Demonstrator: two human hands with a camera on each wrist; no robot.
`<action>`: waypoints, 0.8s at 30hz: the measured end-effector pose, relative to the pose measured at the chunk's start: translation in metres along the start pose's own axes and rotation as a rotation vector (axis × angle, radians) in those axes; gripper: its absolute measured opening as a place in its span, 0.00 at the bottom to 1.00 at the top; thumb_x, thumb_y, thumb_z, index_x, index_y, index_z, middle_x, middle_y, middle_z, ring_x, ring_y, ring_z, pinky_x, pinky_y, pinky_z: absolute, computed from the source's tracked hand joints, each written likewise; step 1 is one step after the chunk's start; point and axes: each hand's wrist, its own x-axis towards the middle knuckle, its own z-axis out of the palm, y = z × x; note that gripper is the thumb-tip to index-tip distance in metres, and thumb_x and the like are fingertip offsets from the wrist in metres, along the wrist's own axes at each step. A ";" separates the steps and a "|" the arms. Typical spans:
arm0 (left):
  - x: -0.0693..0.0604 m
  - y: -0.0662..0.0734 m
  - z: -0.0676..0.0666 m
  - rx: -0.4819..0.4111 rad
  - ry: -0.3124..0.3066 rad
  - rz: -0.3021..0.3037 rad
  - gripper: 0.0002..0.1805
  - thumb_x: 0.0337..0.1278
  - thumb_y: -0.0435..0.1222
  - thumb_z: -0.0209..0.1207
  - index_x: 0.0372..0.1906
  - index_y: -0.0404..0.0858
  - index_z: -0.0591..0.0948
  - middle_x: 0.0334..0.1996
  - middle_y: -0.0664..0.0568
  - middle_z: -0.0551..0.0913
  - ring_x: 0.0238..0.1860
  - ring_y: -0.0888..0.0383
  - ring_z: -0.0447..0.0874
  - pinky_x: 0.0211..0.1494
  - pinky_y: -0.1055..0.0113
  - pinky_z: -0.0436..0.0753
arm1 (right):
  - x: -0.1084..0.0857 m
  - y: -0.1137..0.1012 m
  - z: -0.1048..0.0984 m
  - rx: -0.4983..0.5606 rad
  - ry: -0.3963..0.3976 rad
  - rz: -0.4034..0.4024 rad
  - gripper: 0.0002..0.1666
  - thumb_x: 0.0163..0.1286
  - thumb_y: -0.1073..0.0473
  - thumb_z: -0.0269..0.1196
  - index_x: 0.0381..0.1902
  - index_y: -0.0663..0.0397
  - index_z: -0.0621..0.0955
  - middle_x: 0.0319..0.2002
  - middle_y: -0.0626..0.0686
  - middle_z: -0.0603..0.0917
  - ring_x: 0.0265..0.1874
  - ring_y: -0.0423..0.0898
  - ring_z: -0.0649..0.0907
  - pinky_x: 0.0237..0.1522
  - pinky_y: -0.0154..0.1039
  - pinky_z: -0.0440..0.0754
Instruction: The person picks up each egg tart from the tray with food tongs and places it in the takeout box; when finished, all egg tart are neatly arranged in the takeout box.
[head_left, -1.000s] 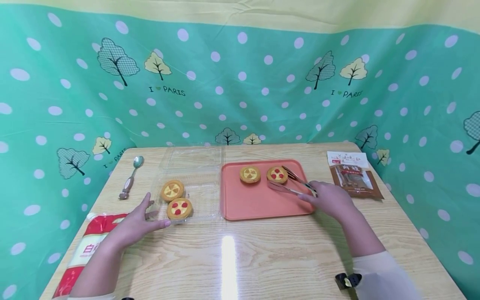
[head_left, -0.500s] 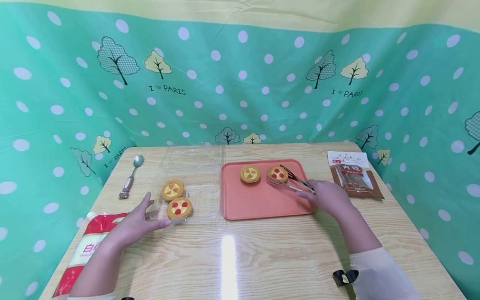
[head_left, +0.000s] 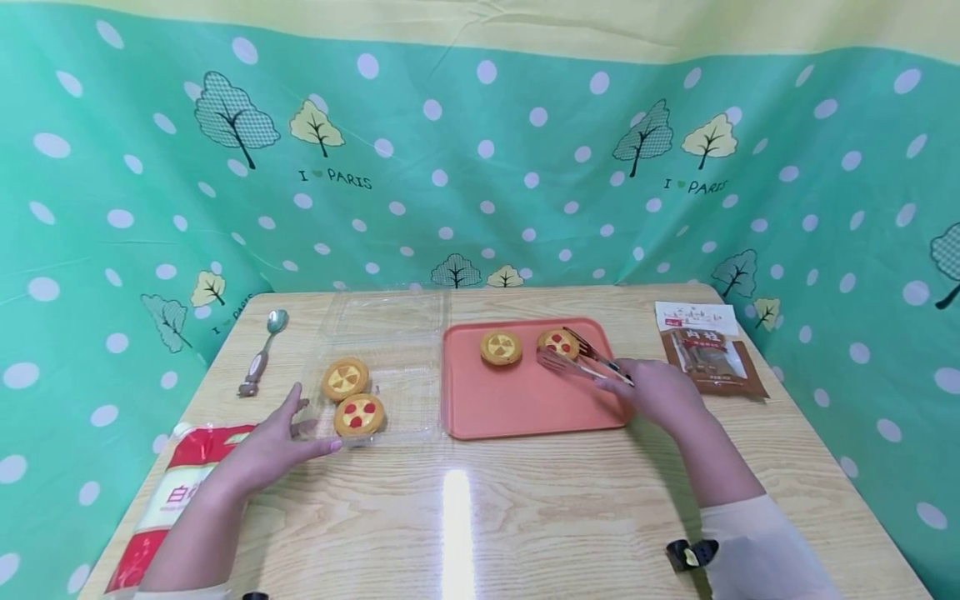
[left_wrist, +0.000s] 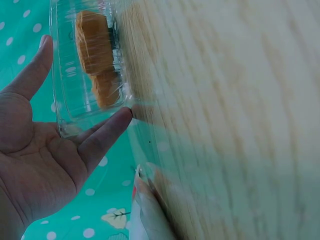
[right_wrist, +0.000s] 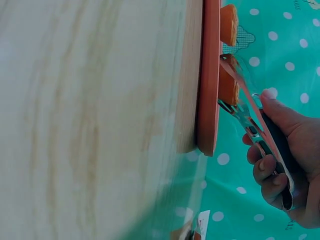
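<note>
My right hand [head_left: 656, 392] grips a pair of metal tongs [right_wrist: 260, 127] with dark handle parts. The tongs' ends lie on either side of a tart with red topping [head_left: 558, 343] on a pink tray [head_left: 525, 408]. To its left on the tray sits a tart with yellow-brown wedges [head_left: 500, 347]. My left hand [head_left: 273, 450] is at the left side of a clear plastic box [head_left: 408, 400], thumb and fingers extended and touching its edge in the left wrist view. Inside the box are another wedge-topped tart [head_left: 345, 379] and another red-topped tart [head_left: 358, 415], side by side.
The box's clear lid [head_left: 390, 315] lies folded back behind it. A spoon [head_left: 264, 354] rests at the far left. A red and white bag [head_left: 176, 492] lies partly under my left forearm. A brown and white packet [head_left: 708, 350] is at the right, past the tray.
The red-topped tart on the tray has shifted slightly right between the tongs. The tongs have moved a little. My left hand and the box have stayed put.
</note>
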 end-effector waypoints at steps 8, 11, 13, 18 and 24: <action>0.000 0.000 0.000 -0.016 -0.006 -0.003 0.70 0.49 0.62 0.66 0.77 0.43 0.25 0.75 0.31 0.51 0.73 0.27 0.49 0.68 0.31 0.57 | -0.004 -0.003 -0.005 -0.001 0.031 -0.015 0.43 0.68 0.28 0.54 0.65 0.56 0.76 0.52 0.63 0.84 0.41 0.59 0.84 0.38 0.58 0.81; 0.000 0.001 0.000 -0.016 -0.006 -0.005 0.70 0.49 0.62 0.66 0.77 0.43 0.25 0.75 0.31 0.51 0.73 0.26 0.49 0.68 0.30 0.58 | -0.006 -0.006 -0.008 0.001 0.040 -0.018 0.43 0.68 0.28 0.53 0.66 0.56 0.75 0.55 0.64 0.83 0.46 0.62 0.84 0.41 0.59 0.81; 0.000 0.001 0.001 -0.015 -0.005 -0.002 0.70 0.49 0.62 0.66 0.77 0.43 0.25 0.76 0.31 0.50 0.73 0.26 0.48 0.68 0.31 0.58 | -0.007 -0.009 -0.010 0.003 0.046 -0.021 0.44 0.68 0.28 0.53 0.66 0.56 0.75 0.56 0.65 0.82 0.48 0.62 0.84 0.42 0.59 0.81; 0.000 0.000 0.001 -0.017 -0.002 0.013 0.70 0.50 0.61 0.66 0.76 0.42 0.25 0.76 0.31 0.51 0.72 0.27 0.51 0.68 0.32 0.59 | -0.011 -0.018 -0.017 0.007 0.075 -0.037 0.42 0.69 0.29 0.53 0.66 0.56 0.76 0.55 0.64 0.83 0.49 0.62 0.84 0.45 0.60 0.81; 0.000 -0.001 0.001 -0.018 0.003 0.024 0.70 0.50 0.61 0.66 0.76 0.42 0.25 0.75 0.31 0.52 0.72 0.28 0.53 0.69 0.32 0.59 | -0.015 -0.032 -0.025 -0.006 0.111 -0.090 0.41 0.69 0.29 0.53 0.63 0.56 0.78 0.54 0.62 0.84 0.49 0.62 0.84 0.47 0.60 0.81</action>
